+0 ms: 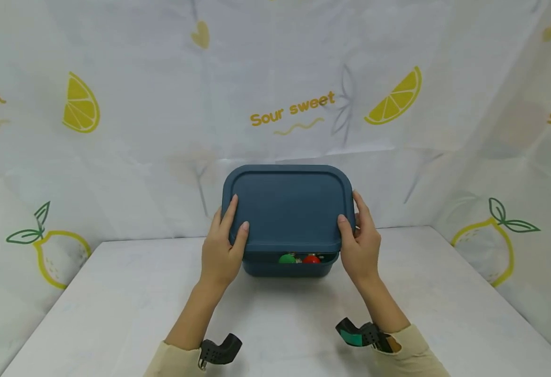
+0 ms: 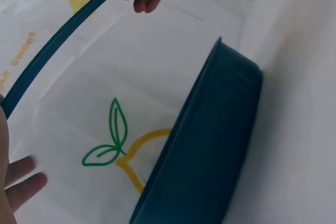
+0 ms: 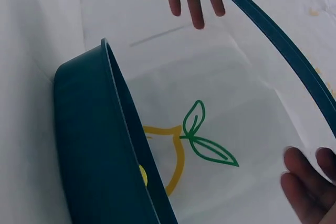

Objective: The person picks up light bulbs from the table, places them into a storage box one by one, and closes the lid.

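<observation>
A dark blue rectangular lid [image 1: 287,207] with rounded corners is held by both hands above a matching box [image 1: 287,269]. In both wrist views a gap separates the lid from the box rim. My left hand [image 1: 220,256] grips the lid's left edge, with the thumb and a finger on its top face. On the opposite edge, my right hand [image 1: 361,250] holds it with the thumb on top and fingers beneath. Under the lid's near edge show a green round object [image 1: 287,258] and a red one [image 1: 311,259]. The right wrist view shows something yellow [image 3: 143,175] inside; other contents are hidden.
The box stands on a white table [image 1: 129,293], near its back edge. Behind and at both sides hangs a white cloth [image 1: 153,94] printed with lemons and lettering. Dark straps with mounts [image 1: 221,350] sit on both wrists.
</observation>
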### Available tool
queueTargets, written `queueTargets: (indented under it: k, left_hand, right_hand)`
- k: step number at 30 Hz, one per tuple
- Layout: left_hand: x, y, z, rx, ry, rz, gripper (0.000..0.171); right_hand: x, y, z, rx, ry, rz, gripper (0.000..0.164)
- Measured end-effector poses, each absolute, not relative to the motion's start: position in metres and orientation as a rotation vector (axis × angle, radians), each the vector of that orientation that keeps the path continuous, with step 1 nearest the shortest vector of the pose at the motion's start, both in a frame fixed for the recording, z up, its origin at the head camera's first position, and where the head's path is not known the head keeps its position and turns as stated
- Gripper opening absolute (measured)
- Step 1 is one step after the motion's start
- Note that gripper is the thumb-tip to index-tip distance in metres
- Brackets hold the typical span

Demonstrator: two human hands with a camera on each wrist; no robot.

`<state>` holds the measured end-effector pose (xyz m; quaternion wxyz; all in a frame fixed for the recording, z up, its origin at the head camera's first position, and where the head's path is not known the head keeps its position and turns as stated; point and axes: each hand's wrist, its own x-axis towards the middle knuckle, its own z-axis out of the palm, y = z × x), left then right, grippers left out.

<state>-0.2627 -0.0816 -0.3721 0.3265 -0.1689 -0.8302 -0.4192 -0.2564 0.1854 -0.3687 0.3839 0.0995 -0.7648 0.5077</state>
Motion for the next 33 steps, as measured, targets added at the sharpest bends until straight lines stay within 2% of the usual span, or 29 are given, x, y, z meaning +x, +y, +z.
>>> queueTargets:
  k: [11, 18, 23, 33]
  left_hand:
    - [-0.273, -0.075, -0.399, -0.311, -2.354, -1.352, 0.065]
    - [-0.280, -0.072, -0.415, -0.281, -2.380, -1.393, 0.078]
    - [-0.284, -0.070, -0.428, -0.256, -2.442, -1.387, 0.079]
    - [-0.288, -0.066, -0.447, -0.235, -2.578, -1.365, 0.076]
  right_hand:
    - [-0.271, 0.182, -0.393, 0.325, -2.271, 1.328, 0.058]
    - [-0.276, 0.180, -0.406, 0.243, -2.342, 1.345, 0.065]
    - [-0.279, 0.180, -0.418, 0.211, -2.345, 1.327, 0.073]
    - [-0.285, 0.182, -0.440, 0.070, -2.338, 1.269, 0.065]
